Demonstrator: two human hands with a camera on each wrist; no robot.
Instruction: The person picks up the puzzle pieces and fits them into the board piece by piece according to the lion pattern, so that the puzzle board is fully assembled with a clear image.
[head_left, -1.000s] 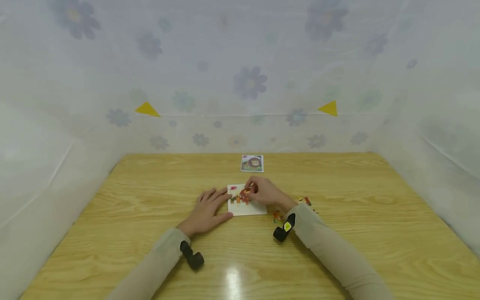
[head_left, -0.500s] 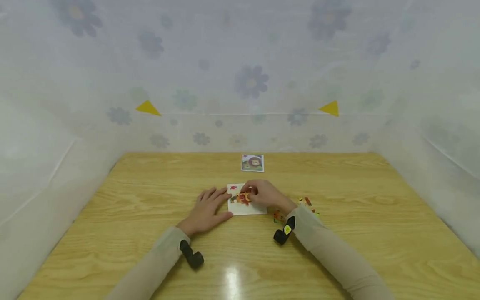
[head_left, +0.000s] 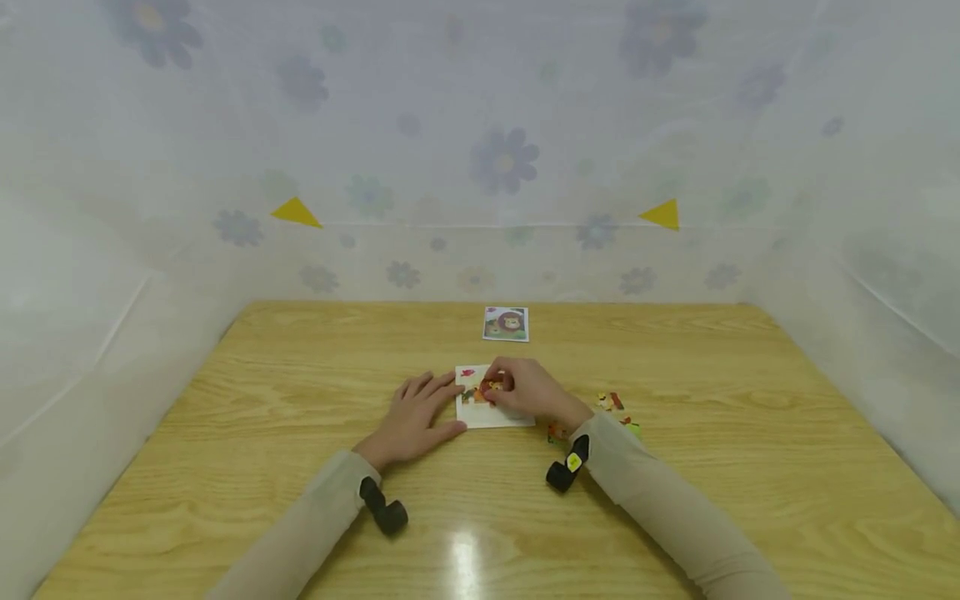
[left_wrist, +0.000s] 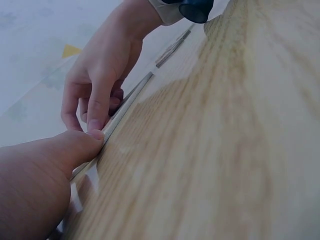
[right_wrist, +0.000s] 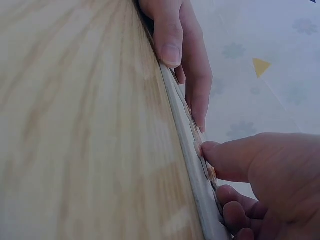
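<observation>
A white puzzle board (head_left: 483,418) lies flat on the table, with several joined picture pieces (head_left: 471,395) on its left part. My left hand (head_left: 411,423) rests at the board's left side with fingers spread, fingertips over its edge. In the left wrist view the left thumb (left_wrist: 82,147) lies along that edge. Above the board my right hand (head_left: 534,390) is curled, pinching a reddish-brown puzzle piece (head_left: 491,388) close over the joined pieces. The right wrist view shows the right thumb (right_wrist: 227,157) right at the pieces; the board's right part is partly hidden by this hand.
A small card with a lion picture (head_left: 506,324) lies behind the board. Loose puzzle pieces (head_left: 611,402) are to the right of the board, some partly hidden by the right wrist and sleeve (head_left: 630,458). A flowered sheet (head_left: 442,258) hangs behind the table.
The right hand has shifted slightly over the board. The reddish-brown piece at its fingertips has moved down and then back up against the joined pieces. The left hand has stayed in place.
</observation>
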